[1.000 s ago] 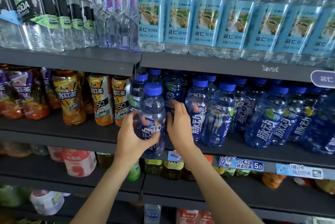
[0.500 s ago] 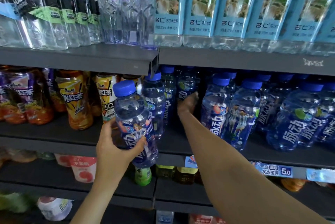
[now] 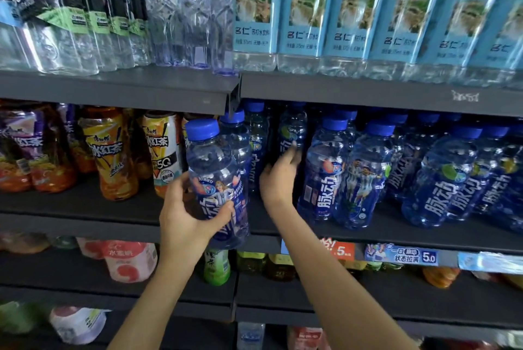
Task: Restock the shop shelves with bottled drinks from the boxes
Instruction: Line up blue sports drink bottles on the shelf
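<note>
Iced-tea bottles point(image 3: 113, 157) crowded the middle shelf point(image 3: 79, 208) at our left. Our left hand point(image 3: 186, 216) gripped 1 blue-capped bottle point(image 3: 215, 180), upright at the shelf's front edge. Our right hand point(image 3: 278, 180) reached between blue rows point(image 3: 424, 180), fingers seemingly loose against a rear bottle point(image 3: 293, 134).

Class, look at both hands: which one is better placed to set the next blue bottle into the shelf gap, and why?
The left hand: it already grips a blue bottle at the shelf edge, beside the gap. The right hand carries nothing; it reaches into the row, fingers on a rear bottle.
</note>
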`<state>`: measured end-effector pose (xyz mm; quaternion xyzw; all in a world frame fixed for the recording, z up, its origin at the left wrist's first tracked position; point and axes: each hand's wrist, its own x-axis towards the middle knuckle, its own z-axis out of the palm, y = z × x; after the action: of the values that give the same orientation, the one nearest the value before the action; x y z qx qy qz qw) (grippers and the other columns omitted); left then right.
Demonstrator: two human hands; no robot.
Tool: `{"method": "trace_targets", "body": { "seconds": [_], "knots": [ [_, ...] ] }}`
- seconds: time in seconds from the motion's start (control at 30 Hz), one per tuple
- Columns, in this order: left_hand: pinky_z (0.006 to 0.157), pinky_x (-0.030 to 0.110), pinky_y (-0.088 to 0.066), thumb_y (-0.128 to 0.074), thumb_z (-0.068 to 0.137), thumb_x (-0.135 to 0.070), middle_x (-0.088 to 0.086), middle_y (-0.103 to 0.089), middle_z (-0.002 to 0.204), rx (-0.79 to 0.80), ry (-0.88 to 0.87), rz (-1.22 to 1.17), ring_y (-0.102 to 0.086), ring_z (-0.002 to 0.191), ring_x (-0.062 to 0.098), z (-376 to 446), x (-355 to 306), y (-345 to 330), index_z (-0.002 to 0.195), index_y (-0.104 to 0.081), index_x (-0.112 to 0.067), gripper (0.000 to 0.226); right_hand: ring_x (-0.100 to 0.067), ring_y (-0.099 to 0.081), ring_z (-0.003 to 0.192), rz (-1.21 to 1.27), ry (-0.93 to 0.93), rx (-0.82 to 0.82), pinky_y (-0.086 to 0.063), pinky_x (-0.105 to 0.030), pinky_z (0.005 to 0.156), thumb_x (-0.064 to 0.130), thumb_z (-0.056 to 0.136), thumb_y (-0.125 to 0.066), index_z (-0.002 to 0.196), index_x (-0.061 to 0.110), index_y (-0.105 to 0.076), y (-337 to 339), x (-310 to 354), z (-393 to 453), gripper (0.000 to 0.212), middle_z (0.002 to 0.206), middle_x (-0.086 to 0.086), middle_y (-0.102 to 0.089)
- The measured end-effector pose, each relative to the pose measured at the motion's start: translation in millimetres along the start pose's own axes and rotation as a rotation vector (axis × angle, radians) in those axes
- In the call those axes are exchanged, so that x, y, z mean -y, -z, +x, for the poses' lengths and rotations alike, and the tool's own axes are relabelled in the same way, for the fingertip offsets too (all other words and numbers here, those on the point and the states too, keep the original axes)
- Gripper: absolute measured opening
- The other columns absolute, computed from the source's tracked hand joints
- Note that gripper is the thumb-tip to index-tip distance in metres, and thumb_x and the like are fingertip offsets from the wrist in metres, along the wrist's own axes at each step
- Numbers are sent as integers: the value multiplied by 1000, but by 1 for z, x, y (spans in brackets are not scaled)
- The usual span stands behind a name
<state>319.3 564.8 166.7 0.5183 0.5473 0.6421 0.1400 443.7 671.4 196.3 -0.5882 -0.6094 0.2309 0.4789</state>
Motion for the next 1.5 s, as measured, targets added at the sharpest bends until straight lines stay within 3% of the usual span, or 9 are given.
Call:
{"method": "trace_targets", "body": {
  "seconds": [0.13,0.23,0.43,0.7,0.87,1.07,1.17,1.3,1.5],
  "knots": [
    [84,34,-51,-82,56,-35,4,-60,105,-26,-6,37,-61,95,16,-2,-6,-4,110,-48,-23,65,-35,-23,137,-207,595,-388,-34,-40,109,-20,76,-46,137,1,-34,35,2,-25,65,148,-24,-23],
    [84,29,-49,-82,63,-18,3,-60,105,-31,-14,61,-60,94,13,-3,-12,-11,110,-49,-19,57,-43,-33,131,-570,535,-579,-36,-49,106,0,69,-70,136,1,-36,55,-12,-5,76,144,-27,-32],
    [89,37,-49,-81,65,-22,4,-60,110,-50,21,39,-58,103,19,-4,-13,-20,115,-50,-14,59,-45,-50,112,-704,342,-461,-47,-48,89,-1,59,-82,144,21,-22,53,-34,-5,107,147,-25,-21],
    [87,37,-50,-81,65,-18,6,-60,112,-51,53,36,-59,100,17,-15,-5,-26,118,-48,-12,63,-40,-17,139,-452,436,-31,-31,-45,110,8,81,-68,149,25,-13,52,-23,12,89,152,-22,0],
    [84,28,-46,-81,65,-13,3,-57,110,-50,3,45,-57,98,15,-19,-9,-30,112,-43,-25,62,-35,-43,126,-480,434,84,-46,-31,67,-7,79,-66,147,39,4,55,-32,23,108,156,-7,15],
    [83,25,-45,-82,64,-15,6,-56,109,-20,-49,102,-56,100,16,-22,-15,-42,117,-49,-7,63,-34,-52,116,-473,413,138,-49,-37,78,0,78,-70,147,38,0,62,-30,34,106,157,-8,10],
    [87,29,-46,-81,64,-19,2,-53,105,3,-64,118,-55,101,17,-23,-21,-53,117,-50,-4,63,-34,-38,131,-413,473,142,-47,-37,88,-3,80,-67,148,36,-1,70,-31,28,103,157,-7,12],
    [83,20,-39,-80,64,-24,-2,-50,100,-4,-89,161,-52,98,14,-19,-28,-74,112,-52,-5,59,-31,-43,125,-332,499,43,-45,-32,86,-15,84,-45,146,14,-21,93,-35,3,73,153,-11,-13],
    [82,12,-29,-79,66,-31,4,-51,113,-58,-44,193,-48,108,17,-7,-28,-101,118,-50,-5,64,-30,-40,129,-310,180,224,-35,-28,97,2,92,-51,147,4,-12,88,-43,12,67,146,-16,-34]
  ]
}}
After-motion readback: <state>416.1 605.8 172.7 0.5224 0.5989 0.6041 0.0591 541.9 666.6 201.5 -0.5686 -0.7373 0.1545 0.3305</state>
